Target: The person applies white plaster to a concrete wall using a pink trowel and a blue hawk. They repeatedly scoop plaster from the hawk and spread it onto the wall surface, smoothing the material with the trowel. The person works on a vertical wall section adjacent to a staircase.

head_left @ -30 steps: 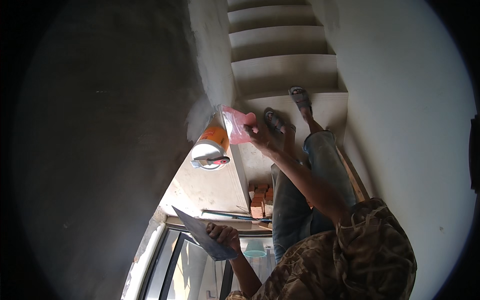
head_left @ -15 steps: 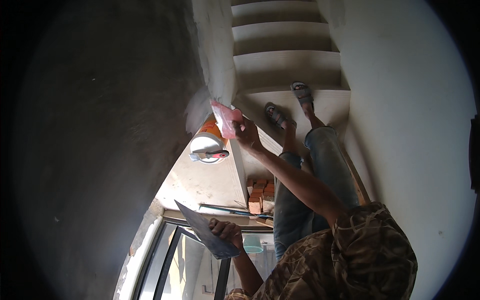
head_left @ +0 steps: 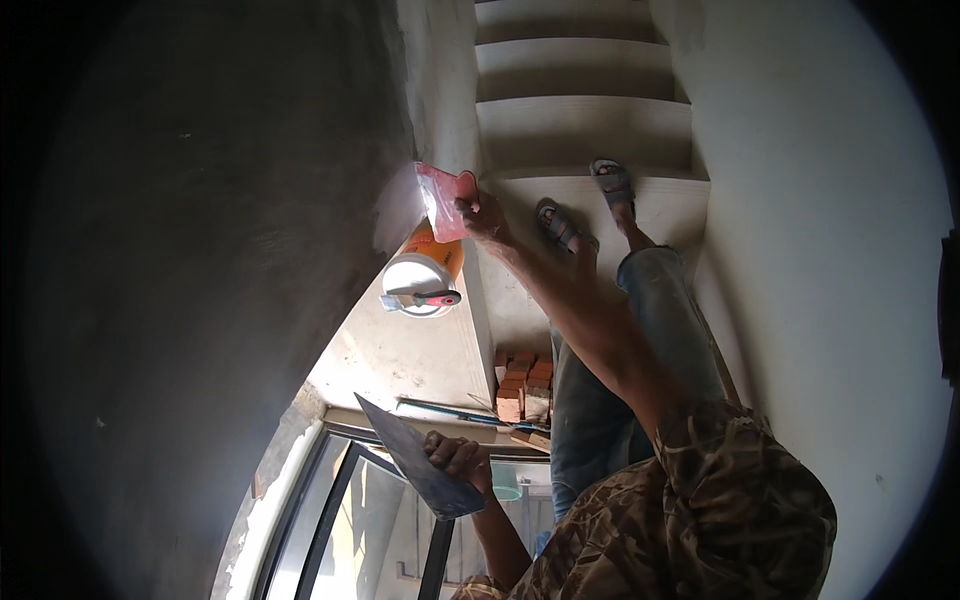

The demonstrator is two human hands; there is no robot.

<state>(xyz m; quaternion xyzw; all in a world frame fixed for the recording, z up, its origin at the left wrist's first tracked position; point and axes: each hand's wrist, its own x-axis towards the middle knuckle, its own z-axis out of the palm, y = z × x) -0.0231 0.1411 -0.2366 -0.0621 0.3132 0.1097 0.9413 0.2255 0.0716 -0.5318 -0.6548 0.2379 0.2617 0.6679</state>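
My right hand [head_left: 484, 218] is closed round a pinkish-red plastic putty scraper [head_left: 447, 205], whose left edge is against the grey wall [head_left: 250, 200], at a paler, wet-looking patch. Lower down, my left hand [head_left: 460, 460] grips a flat, dark grey plastering trowel [head_left: 415, 462] with a pointed far corner, held tilted near the window. Just below the scraper stands an orange and white bucket [head_left: 417, 275]. Across its white top lies a putty knife [head_left: 422, 299] with a red and black handle.
Stairs [head_left: 585, 130] rise at the top, where my sandalled feet stand on the landing. Stacked red bricks [head_left: 523, 385] sit beside my legs. A dark-framed window [head_left: 340, 500] is at lower left, a blue rod [head_left: 450, 412] along its ledge. A pale wall [head_left: 830, 250] runs along the right.
My right hand has moved the scraper up and slightly left along the wall. The left hand with the trowel has barely shifted. The view has tilted a little.
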